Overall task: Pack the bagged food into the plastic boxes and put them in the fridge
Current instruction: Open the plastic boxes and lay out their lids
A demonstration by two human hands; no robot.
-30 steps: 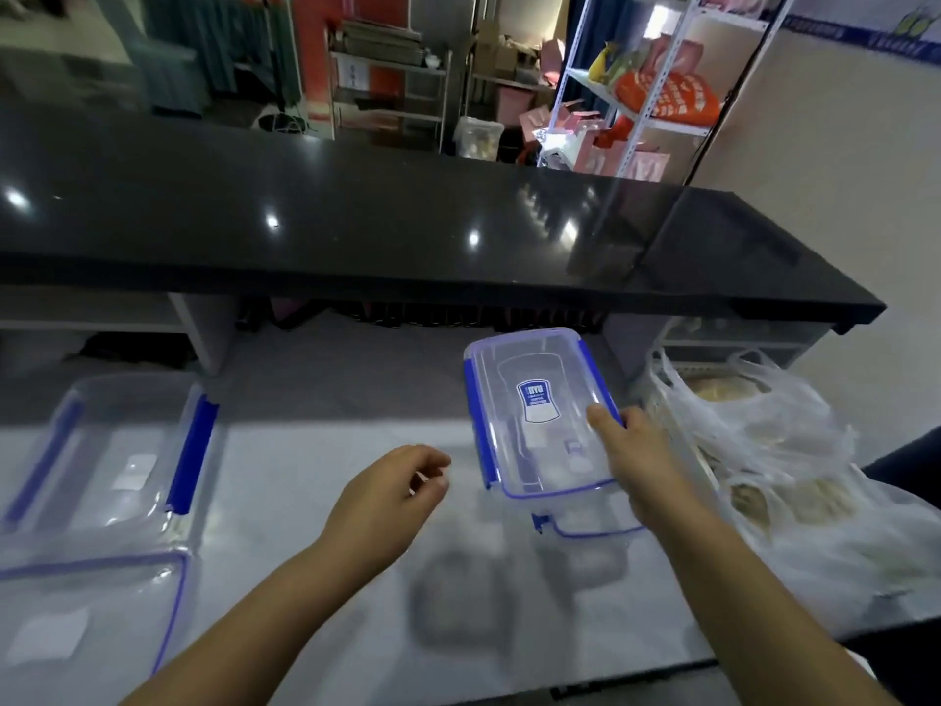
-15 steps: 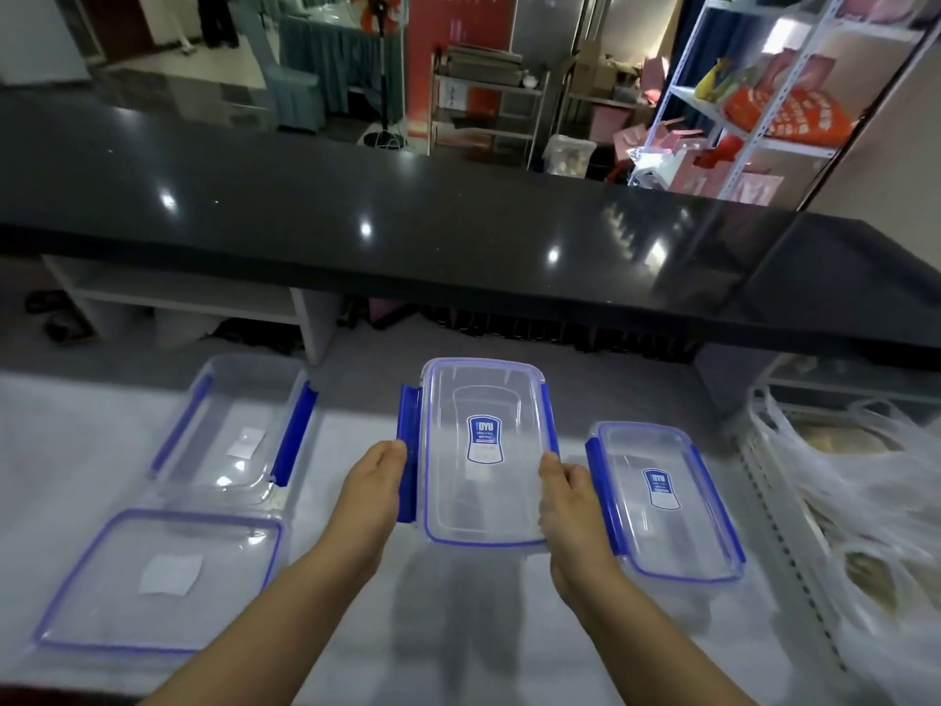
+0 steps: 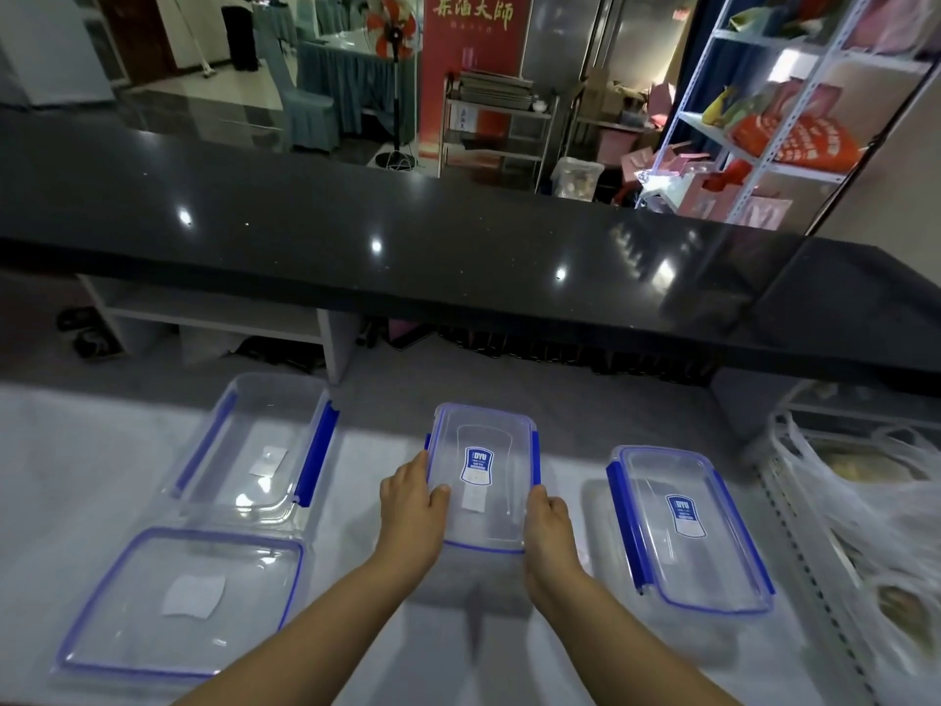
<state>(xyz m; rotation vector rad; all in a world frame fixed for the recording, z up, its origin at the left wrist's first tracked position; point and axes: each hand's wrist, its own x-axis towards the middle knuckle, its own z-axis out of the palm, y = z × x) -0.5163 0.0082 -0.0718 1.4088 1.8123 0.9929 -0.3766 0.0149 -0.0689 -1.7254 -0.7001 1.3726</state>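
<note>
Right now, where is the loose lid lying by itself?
In the head view, the loose lid lies flat on the counter at near left, directly in front of the open box and left of the left hand gripping the middle box.

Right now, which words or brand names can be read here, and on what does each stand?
"DYU": blue label on the middle box
"DYU": blue label on the right box
"茶酒大師": red banner behind the counter
Too small or blurred: fine print under both labels; white writing on the orange bag.
</note>
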